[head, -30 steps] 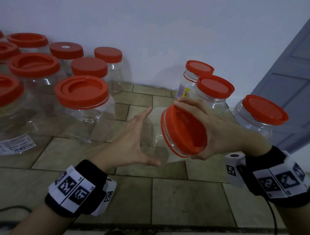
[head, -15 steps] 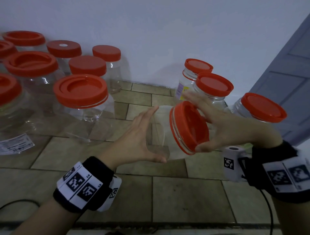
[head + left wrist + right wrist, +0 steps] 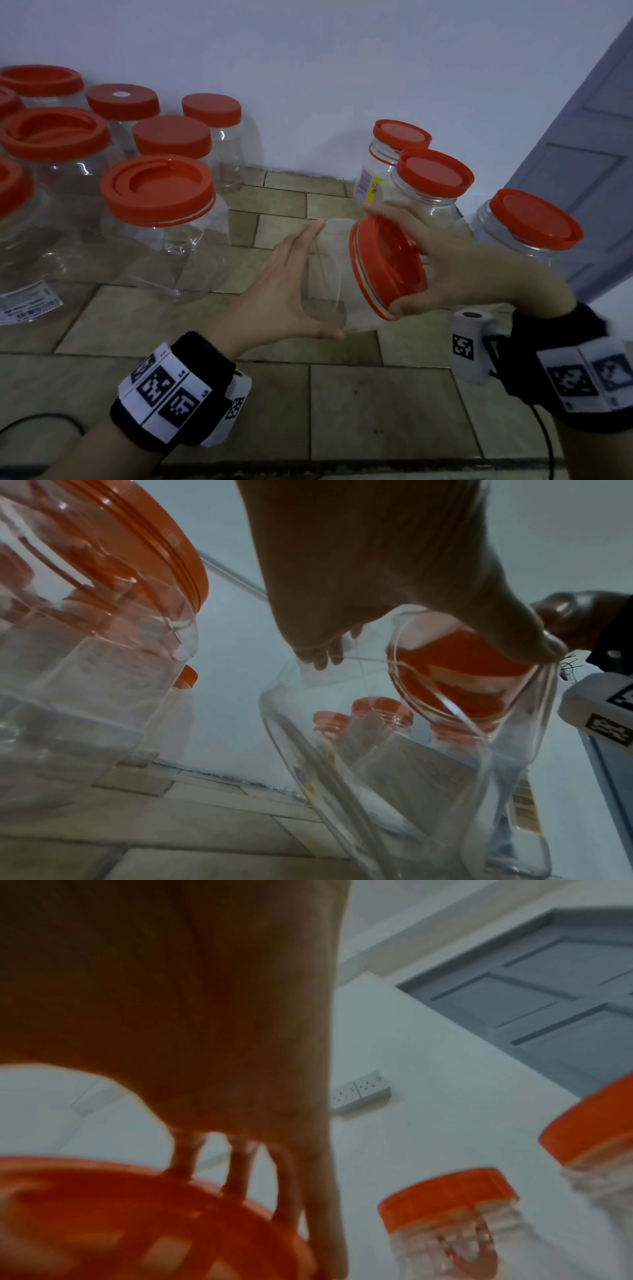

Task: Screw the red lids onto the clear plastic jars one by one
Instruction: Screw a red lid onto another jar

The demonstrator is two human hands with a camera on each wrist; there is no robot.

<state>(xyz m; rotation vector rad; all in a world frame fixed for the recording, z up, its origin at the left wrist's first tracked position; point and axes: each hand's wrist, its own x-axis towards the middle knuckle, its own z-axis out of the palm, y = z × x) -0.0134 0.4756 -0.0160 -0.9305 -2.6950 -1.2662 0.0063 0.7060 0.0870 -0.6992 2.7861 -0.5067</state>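
Left hand (image 3: 284, 291) first: fingers straight, thumb underneath, cradling the base end of the clear jar (image 3: 329, 274), which is held on its side above the tiled floor (image 3: 376, 404). Over to the lid (image 3: 387, 267), sitting on the jar's mouth and facing right, with a thin line of jar neck showing along its left edge, so by my reading it is not yet fully seated. Then the right hand (image 3: 455, 270): spread wide, fingertips on the top of the rim and thumb on the bottom, pinching the lid across its width. To do this turn well, I'd keep the lid square to the mouth, let the left palm stop the jar rolling (clear plastic walls will flex if squeezed), and twist in short strokes with a regrip, stopping when it goes snug. Cross-threading looks like the main hazard. Capped jars stand in clusters to the left (image 3: 157, 192) and the right (image 3: 435, 174) by the wall. Against a second back: the right hand was curled further over the lid then and is now more splayed on the rim, the lid face has swung a little more edge-on, and the left hand's cradle is much the same.
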